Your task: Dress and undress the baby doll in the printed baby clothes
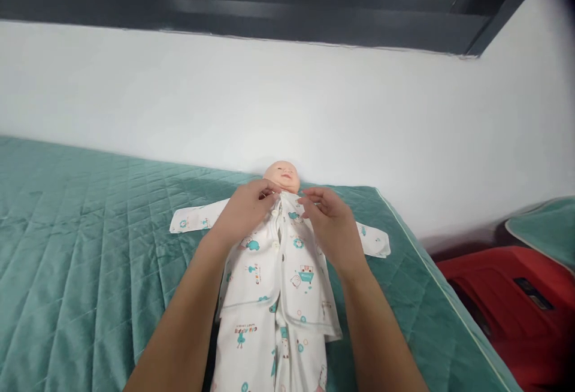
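Note:
A baby doll (282, 175) lies on its back, wearing a white printed baby shirt (299, 260) with its sleeves stretched out to both sides. Matching white trousers (245, 356) show below the shirt's hem. At the doll's neck, my left hand (251, 209) is closed, thumb and forefinger pinching the shirt's front edge by the collar. My right hand (330, 218) is close to the other side of the collar, its fingers spread and holding nothing I can see. Buttons run down the shirt's front, whose lower part hangs apart. My forearms cover parts of the sleeves.
A green quilted cover (112, 248) lies under the doll, with its piped edge on the right. Behind rises a white wall (224, 98) below a dark, barred window frame (278, 11). A red plastic object (507, 296) stands beyond the right edge, with green fabric above it.

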Action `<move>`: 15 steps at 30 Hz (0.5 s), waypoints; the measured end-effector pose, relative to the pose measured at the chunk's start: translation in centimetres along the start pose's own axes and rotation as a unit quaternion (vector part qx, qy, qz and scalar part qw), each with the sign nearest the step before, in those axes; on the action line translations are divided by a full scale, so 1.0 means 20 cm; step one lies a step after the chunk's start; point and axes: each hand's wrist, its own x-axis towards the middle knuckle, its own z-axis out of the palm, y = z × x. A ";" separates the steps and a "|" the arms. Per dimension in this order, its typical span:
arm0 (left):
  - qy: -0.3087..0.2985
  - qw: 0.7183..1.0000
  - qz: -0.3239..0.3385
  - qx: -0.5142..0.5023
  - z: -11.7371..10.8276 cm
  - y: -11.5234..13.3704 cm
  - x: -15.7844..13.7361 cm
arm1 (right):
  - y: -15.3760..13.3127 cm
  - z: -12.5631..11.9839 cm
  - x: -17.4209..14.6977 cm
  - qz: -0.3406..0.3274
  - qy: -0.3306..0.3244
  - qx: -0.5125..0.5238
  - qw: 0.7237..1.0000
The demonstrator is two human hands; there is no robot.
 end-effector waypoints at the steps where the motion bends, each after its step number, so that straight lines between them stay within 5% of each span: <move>1: -0.010 1.000 0.002 0.010 -0.01 0.00 -0.01 | -0.02 -0.01 -0.01 0.010 -0.014 -0.022 1.000; 6: -0.043 0.998 -0.007 0.036 -0.05 0.01 -0.05 | -0.08 -0.01 -0.05 0.011 -0.089 -0.097 0.991; 15: -0.050 0.998 -0.022 -0.026 -0.05 0.05 -0.18 | -0.10 0.07 -0.18 -0.070 -0.112 -0.251 0.959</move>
